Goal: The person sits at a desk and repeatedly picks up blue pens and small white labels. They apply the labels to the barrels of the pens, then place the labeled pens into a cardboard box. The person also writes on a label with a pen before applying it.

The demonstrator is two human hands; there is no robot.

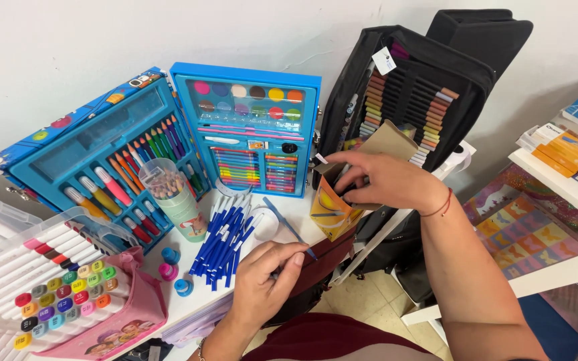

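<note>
Pen box [332, 210], a small yellow-and-kraft carton, stands at the right edge of the white table [188, 297], flap up, mouth toward the wearer. Right hand [382, 180] closes over its open top, fingers curled at or into the opening, apparently steadying the carton so it stays upright; what the fingertips grip inside is hidden. Left hand [265, 281] pinches one blue pen [289, 227] between thumb and fingers, tip angled up toward the carton. Loose blue pens [225, 244] lie fanned on the table just left of that hand, within easy reach. Behind: two open blue art cases [168, 140] propped against the wall, lids up for display; a clear cup of pencils [172, 194]; a black marker case [409, 93] leaning open; a marker tray [55, 287] at far left.
</note>
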